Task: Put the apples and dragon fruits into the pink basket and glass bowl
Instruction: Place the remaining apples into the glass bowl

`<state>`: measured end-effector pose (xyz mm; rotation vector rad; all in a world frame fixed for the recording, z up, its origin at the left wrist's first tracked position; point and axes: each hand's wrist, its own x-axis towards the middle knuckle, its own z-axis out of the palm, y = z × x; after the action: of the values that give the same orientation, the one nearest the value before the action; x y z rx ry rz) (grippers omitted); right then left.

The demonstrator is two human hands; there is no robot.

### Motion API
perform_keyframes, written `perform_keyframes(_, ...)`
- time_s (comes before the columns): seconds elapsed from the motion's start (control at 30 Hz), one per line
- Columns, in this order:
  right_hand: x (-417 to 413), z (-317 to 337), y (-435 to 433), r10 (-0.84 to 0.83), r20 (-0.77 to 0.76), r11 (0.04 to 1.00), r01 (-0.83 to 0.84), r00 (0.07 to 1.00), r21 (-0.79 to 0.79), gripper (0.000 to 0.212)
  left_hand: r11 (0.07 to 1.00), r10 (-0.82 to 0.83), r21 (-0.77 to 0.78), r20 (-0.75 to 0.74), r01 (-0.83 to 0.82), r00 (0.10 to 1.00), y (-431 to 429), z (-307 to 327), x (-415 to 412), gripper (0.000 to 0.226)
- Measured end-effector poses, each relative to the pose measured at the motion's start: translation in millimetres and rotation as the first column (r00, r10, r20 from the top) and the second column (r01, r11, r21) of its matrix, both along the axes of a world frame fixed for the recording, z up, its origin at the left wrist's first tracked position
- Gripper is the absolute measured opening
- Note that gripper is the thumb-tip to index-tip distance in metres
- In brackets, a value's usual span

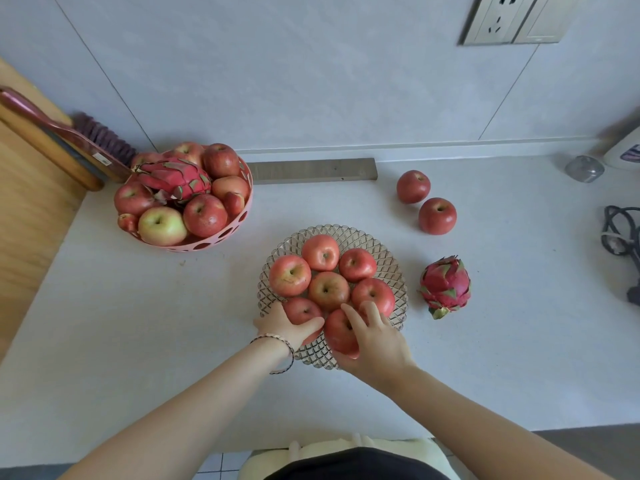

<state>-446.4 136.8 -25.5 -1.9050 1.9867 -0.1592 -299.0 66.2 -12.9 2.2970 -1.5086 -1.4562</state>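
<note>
From the head camera, the glass bowl (391, 258) sits mid-counter just in front of the person, with five apples packed in a ring and centre and two more being seated at its near edge. The left hand (284, 327) wraps thumb and fingers round the near-left apple (303, 311). The right hand (374, 337) cups the near apple (341, 336), fingers draped over its top. Each hand is closed on its own fruit, and they lie side by side, almost touching. That apple rides against the rim, probably because the bowl is nearly full and the last fruits must be wedged in and steadied so they do not roll out. The pink basket (221, 233) at the far left is heaped with apples, and a dragon fruit (176, 178) is laid on top, where its bulk fits. Not yet placed on the white counter (138, 323) are the far loose apple (413, 186) and the nearer loose apple (437, 215), touching each other behind the bowl to the right, and a second dragon fruit (445, 285) just right of the bowl. With both containers so full, finding room for these looks like the hard part.
</note>
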Motion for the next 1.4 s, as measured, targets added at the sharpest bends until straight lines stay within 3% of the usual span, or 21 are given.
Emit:
perform_keyframes(0.1, -4.9, -0.1, 1.1, 0.017, 0.062, 1.000, -0.016, 0.998, -0.020, 0.068, 0.997, -0.045, -0.069, 0.024, 0.047, 0.999, 5.6, -1.4, 3.1, 0.078)
perform_keyframes(0.2, -6.9, -1.2, 1.6, 0.042, 0.029, 0.999, -0.042, 0.999, -0.020, 0.070, 0.989, -0.073, -0.129, 0.031, 0.077, 0.997, 9.9, -5.4, 6.0, 0.082)
perform_keyframes(0.37, -6.3, -2.3, -0.2, 0.064, -0.058, 0.998, -0.064, 0.996, 0.005, 0.072, 0.915, -0.219, -0.258, 0.325, 0.309, 0.920, 11.8, -4.6, 7.3, 0.088)
perform_keyframes(0.6, -5.3, 3.2, -2.7, 0.093, -0.017, 0.991, -0.091, 0.996, 0.094, 0.080, 0.923, -0.261, -0.223, 0.239, 0.315, 0.935, 1.0, -2.8, 14.2, 0.081)
perform_keyframes(0.77, -13.3, 21.5, -7.3, 0.024, 0.072, 0.989, -0.034, 0.997, 0.145, 0.080, 0.889, -0.348, -0.126, 0.437, 0.440, 0.829, 3.1, 11.3, 5.6, 0.098)
perform_keyframes(0.87, -39.9, 37.2, -23.2, -0.097, 0.172, 0.995, 0.090, 0.980, 0.050, 0.066, 0.778, -0.390, -0.238, 0.543, 0.582, 0.744, -12.4, 39.6, -6.2, 0.082)
perform_keyframes(0.97, -88.2, 41.1, -55.5, -0.263, 0.241, 0.963, 0.270, 0.934, 0.004, 0.059, 0.668, -0.484, -0.400, 0.408, 0.628, 0.774, -41.5, 70.6, -32.4, 0.056)
perform_keyframes(1.1, -158.1, 30.3, -103.6, -0.462, 0.202, 0.885, 0.463, 0.864, 0.043, 0.052, 0.596, -0.617, -0.417, 0.309, 0.686, 0.724, -80.7, 90.7, -76.6, 0.032)
perform_keyframes(1.23, -192.9, 17.8, -146.9, -0.522, 0.117, 0.853, 0.513, 0.845, 0.099, 0.068, 0.624, -0.660, -0.370, 0.224, 0.689, 0.718, -106.9, 86.6, -109.5, 0.027)
perform_keyframes(1.33, -203.4, 0.0, -170.7, -0.577, 0.181, 0.813, 0.540, 0.796, 0.219, 0.088, 0.662, -0.666, -0.322, 0.162, 0.677, 0.728, -117.8, 76.6, -122.1, 0.026)
perform_keyframes(1.4, -208.0, -10.4, -179.9, -0.629, 0.252, 0.775, 0.569, 0.736, 0.275, 0.089, 0.705, -0.649, -0.294, 0.101, 0.646, 0.754, -125.9, 70.1, -127.4, 0.026)
